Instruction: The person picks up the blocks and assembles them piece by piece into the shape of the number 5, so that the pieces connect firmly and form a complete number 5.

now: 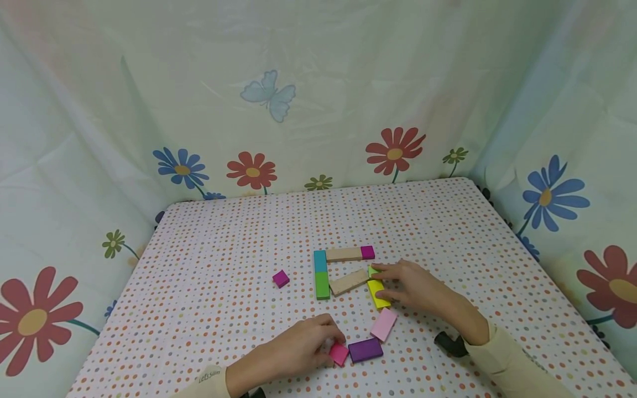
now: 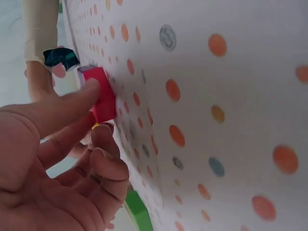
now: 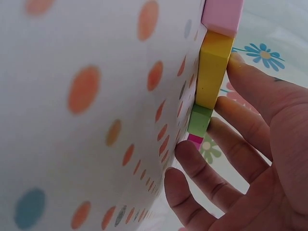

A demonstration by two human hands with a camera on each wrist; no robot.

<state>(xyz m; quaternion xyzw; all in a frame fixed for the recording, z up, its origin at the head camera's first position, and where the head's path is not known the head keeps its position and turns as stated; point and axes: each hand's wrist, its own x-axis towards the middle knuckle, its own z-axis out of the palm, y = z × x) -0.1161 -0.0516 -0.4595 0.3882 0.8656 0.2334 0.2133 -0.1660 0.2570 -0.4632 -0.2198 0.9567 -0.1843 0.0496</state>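
Observation:
Between its thumb and fingers, my left hand (image 1: pixel 304 342) pinches a bright pink block (image 1: pixel 339 354), which sits beside the left end of a purple block (image 1: pixel 365 350). The left wrist view shows the thumb lying on this pink block (image 2: pixel 102 91). My right hand (image 1: pixel 418 284) rests against a yellow block (image 1: pixel 379 297) and a small light green block (image 1: pixel 372 270), its fingers fairly straight. In the right wrist view, the thumb touches the yellow block (image 3: pixel 212 72) and fingertips reach the light green block (image 3: pixel 199 120). A pale pink block (image 1: pixel 384 324) lies tilted between the yellow and purple ones.
A blue block (image 1: pixel 320 261) and a green block (image 1: pixel 322 285) stand in line. Plain wooden blocks (image 1: pixel 343 254) extend right from them, the far one ending at a magenta cube (image 1: pixel 367 252). Another magenta cube (image 1: pixel 281 278) lies apart at left on the dotted tablecloth (image 1: pixel 224 265).

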